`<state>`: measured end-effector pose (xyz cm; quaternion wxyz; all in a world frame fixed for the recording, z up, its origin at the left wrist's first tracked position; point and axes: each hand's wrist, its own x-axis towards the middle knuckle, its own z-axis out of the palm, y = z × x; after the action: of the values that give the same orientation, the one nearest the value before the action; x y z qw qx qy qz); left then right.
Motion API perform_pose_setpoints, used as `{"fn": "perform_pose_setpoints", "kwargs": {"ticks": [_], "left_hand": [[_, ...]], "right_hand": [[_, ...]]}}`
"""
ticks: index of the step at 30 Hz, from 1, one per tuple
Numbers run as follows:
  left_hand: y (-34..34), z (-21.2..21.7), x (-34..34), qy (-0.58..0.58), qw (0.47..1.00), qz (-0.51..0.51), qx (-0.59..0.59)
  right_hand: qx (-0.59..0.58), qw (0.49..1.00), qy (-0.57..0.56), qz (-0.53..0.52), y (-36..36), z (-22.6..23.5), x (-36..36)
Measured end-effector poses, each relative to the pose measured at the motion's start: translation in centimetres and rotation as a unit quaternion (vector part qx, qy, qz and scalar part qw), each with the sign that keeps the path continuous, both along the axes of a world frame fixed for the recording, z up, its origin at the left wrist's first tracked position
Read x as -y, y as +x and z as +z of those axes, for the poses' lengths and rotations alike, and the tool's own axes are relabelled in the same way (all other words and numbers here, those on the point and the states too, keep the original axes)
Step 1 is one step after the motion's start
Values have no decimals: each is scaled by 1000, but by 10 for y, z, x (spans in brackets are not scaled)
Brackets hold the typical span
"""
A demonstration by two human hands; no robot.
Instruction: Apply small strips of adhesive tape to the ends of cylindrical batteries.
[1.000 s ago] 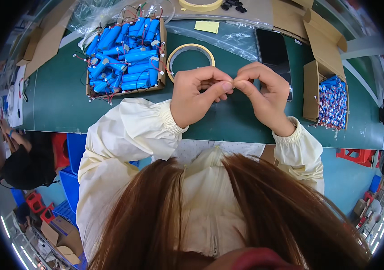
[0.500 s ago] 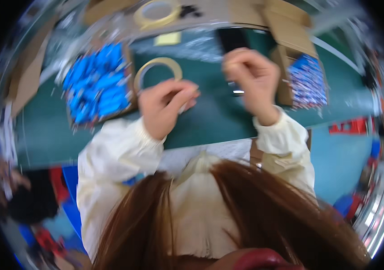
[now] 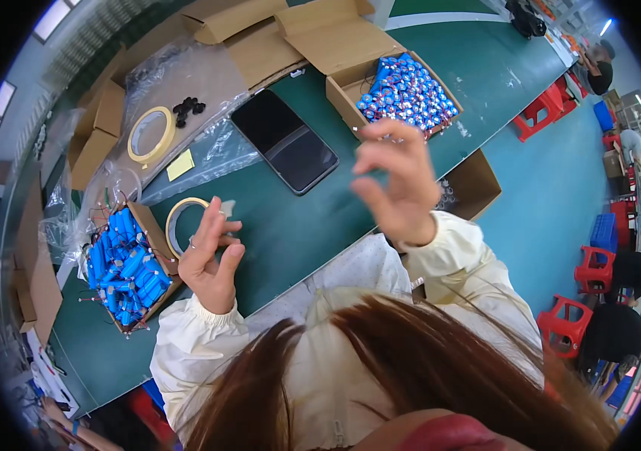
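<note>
The left hand [image 3: 211,255] is raised above the green table [image 3: 320,218], its fingers [image 3: 213,218] pinching 1 small pale strip of tape [image 3: 227,208] between thumb and fingertips. The strip is short, whitish and slightly see-through, and it sticks up just past the fingertips. The right hand [image 3: 395,177] is lifted higher and is blurred; its thumb and forefinger curl toward each other in a narrow ring while the other fingers spread loosely, and I cannot tell whether anything sits between them.

Just behind the left fingers lies 1 roll of tape [image 3: 183,223], a thin cream ring flat on the table. A 2nd roll of tape [image 3: 150,134] of the same kind lies well beyond it on a clear plastic sheet [image 3: 207,150], near a small cluster of black parts [image 3: 187,108] and 1 yellow note [image 3: 180,164].

To the outer side of the left hand, 1 open cardboard box [image 3: 151,233] holds many blue cylinder batteries [image 3: 121,267] with thin wires; they are too many to count. Beyond the right fingers, a 2nd open cardboard box [image 3: 343,90] holds another heap of blue batteries [image 3: 407,94], lying partly behind the hand.

Between the 2 hands, farther out, lies 1 dark flat tablet [image 3: 284,141], screen up. Beyond the table edge, on the right, red stools [image 3: 565,323] stand on the teal floor.
</note>
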<state>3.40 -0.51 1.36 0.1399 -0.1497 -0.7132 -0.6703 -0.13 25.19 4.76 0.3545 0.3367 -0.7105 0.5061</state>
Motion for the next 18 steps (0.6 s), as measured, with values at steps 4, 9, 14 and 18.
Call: {"fn": "perform_pose_setpoints", "kwargs": {"ticks": [4,9,14,18], "left_hand": [[-5,0,2,-54,998,9,-16],[-5,4,0,-44,999,-12,4],[-1,4,2,-42,999,-8,12],[2,7,3,-47,998,6,31]], "right_hand": [[78,991,11,-105,-18,17,-39],[171,974,61,-135,-47,26,-68],[182,958,165,-147,-61,44,-67],[137,951,213,-180,-82,44,-73]]}}
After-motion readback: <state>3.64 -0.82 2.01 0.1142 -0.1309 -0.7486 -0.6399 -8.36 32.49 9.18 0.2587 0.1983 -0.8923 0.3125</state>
